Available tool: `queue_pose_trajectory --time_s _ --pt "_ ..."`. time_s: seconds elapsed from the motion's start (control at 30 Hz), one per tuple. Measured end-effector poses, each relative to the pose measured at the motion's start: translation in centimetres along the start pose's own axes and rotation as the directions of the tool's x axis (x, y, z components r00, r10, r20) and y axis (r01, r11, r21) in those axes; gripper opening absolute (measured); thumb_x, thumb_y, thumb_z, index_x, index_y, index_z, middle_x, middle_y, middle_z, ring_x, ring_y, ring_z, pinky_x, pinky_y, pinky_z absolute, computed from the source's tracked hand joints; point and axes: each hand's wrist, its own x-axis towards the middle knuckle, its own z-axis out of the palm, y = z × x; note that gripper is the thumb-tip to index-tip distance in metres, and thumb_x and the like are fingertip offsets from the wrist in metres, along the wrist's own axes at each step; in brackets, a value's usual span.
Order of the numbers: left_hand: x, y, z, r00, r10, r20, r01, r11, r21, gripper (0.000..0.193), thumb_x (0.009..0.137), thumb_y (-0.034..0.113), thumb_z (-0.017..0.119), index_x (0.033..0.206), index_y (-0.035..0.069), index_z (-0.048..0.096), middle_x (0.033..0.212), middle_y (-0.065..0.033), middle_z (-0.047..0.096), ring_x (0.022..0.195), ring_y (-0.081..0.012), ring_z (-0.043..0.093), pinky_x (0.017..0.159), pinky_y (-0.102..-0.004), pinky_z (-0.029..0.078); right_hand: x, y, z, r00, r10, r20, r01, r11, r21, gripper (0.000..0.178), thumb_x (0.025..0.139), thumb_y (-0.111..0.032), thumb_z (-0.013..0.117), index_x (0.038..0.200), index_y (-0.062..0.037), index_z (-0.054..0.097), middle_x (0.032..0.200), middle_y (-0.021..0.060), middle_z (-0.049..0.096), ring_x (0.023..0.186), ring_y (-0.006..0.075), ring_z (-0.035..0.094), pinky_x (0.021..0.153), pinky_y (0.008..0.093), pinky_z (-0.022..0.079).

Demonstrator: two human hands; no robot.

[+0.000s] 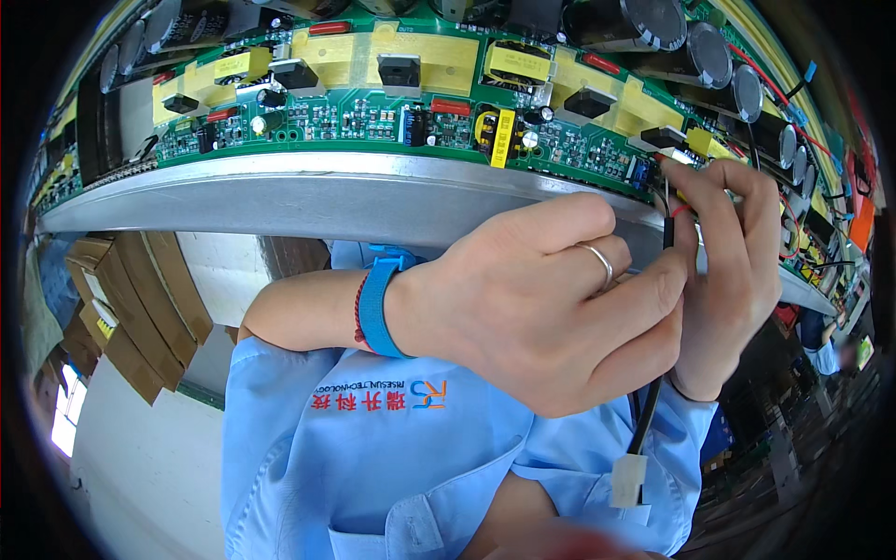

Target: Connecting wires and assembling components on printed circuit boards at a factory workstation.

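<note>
My left hand [551,303], with a ring and a blue wristband, is closed on a black cable [668,231] between thumb and fingers. The cable's thin wire ends, one of them red, reach up to the near edge of a green circuit board [350,131]. My right hand [733,257] is closed around the same wire ends, its fingertips at the board edge. Its fingers partly hide the exact contact. Below both hands the cable hangs down to a white plug connector [628,481].
A grey metal rail [308,191] runs along the board's near side. Large black capacitors [635,23] stand at the back, and red wires [775,89] run at the right. Cardboard boxes [140,308] are at the left, below the rail.
</note>
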Motion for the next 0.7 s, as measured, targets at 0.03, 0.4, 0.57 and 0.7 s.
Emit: queue_pose_trajectory --time_s 0.03,0.4,0.57,0.7 --pt "0.0 0.0 0.0 1.0 0.001 -0.003 -0.001 1.0 0.008 0.019 0.062 0.017 0.064 0.073 0.002 0.061 0.086 -0.0128 0.064 0.051 -0.0118 0.043 0.05 -0.0274 0.034 -0.1 0.2 -0.4 0.997 -0.046 -0.054 0.048 0.998 0.042 0.029 0.072 0.008 0.068 0.099 -0.0007 0.069 0.094 0.0103 0.06 0.069 0.0215 0.061 0.054 0.0293 0.048" --pt "1.3 0.2 1.1 0.997 -0.065 -0.036 0.065 0.998 -0.002 0.017 0.053 0.017 0.058 0.064 0.007 0.05 0.074 -0.0051 0.056 0.05 -0.0113 0.039 0.05 -0.0266 0.032 -1.5 2.7 -5.1 0.991 -0.118 -0.057 0.068 0.832 -0.55 0.028 0.07 0.002 0.071 0.097 -0.0044 0.074 0.087 0.0068 0.066 0.079 0.0252 0.064 0.068 0.0349 0.051" --pt "2.8 0.4 1.4 0.997 -0.058 0.043 0.056 0.998 0.041 0.014 0.056 0.016 0.06 0.065 0.008 0.053 0.065 -0.0006 0.044 0.051 -0.0113 0.041 0.05 -0.0264 0.034 -0.2 4.2 -3.5 0.916 -0.342 -0.21 0.227 0.873 -0.431 0.043 0.058 0.003 0.068 0.099 -0.0037 0.076 0.089 0.0068 0.064 0.081 0.0213 0.061 0.066 0.0279 0.051" --pt "3.0 0.3 2.3 0.996 -0.085 -0.002 0.085 0.996 0.022 0.011 0.062 0.017 0.062 0.066 0.008 0.056 0.066 -0.0006 0.043 0.053 -0.0116 0.045 0.051 -0.0264 0.036 0.8 2.7 -2.5 0.892 -0.238 -0.384 0.224 0.971 -0.081 0.034 0.066 0.019 0.068 0.097 0.005 0.074 0.09 0.0153 0.066 0.083 0.0228 0.067 0.067 0.031 0.058"
